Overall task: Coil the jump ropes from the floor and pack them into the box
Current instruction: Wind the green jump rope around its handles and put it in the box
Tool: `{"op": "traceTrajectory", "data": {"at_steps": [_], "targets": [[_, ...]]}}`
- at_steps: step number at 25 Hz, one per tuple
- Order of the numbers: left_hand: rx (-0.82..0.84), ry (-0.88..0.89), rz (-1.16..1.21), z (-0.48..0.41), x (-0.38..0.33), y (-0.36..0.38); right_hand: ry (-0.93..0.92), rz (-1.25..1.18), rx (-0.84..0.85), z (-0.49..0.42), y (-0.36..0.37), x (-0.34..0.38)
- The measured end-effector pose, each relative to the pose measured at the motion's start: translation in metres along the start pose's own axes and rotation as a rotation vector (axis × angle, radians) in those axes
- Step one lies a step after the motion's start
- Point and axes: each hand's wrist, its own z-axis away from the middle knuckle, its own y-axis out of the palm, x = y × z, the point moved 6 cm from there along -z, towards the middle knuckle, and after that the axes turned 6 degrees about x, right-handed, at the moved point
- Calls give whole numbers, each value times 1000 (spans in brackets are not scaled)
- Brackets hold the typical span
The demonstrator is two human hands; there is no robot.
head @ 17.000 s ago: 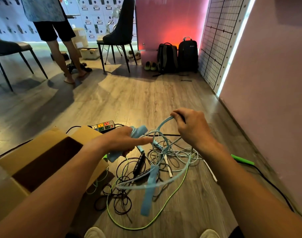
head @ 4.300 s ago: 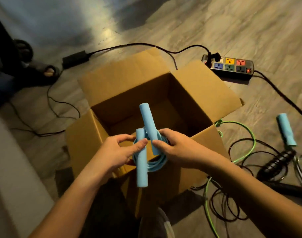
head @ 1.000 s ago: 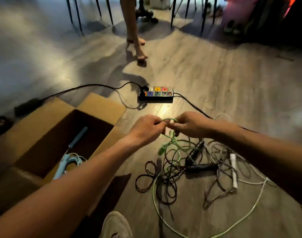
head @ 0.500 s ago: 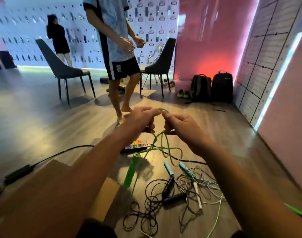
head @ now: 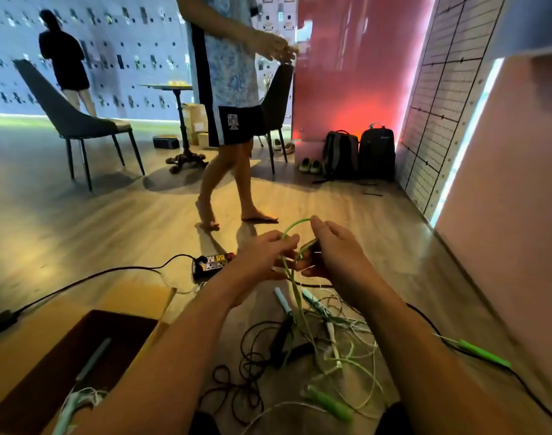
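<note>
Hands meet close over the floor: left hand (head: pixel 262 255) and right hand (head: pixel 334 251) each pinch the green jump rope (head: pixel 295 293), a loop arching between them. Its cord drops into the tangle of ropes (head: pixel 300 346). Leftward, the cardboard box (head: pixel 127 299) stands open, holding a blue rope (head: pixel 77 401).

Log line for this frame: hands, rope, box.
left hand: holds green rope | right hand: holds green rope | box: blue rope inside | floor: tangled ropes
</note>
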Motion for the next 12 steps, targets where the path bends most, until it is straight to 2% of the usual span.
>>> {"op": "traceTrajectory", "data": {"at_steps": [4, 6, 9, 12], "targets": [[290, -170, -95, -7, 16, 31, -8, -249, -174, -13, -25, 3], [390, -124, -186, -5, 14, 38, -12, -385, -269, -18, -40, 0], [341, -41, -200, -6, 9, 28, -27, -406, -347, -28, -56, 0], [351, -14, -237, -5, 7, 23, -42, -409, -276, -32, -52, 3]]}}
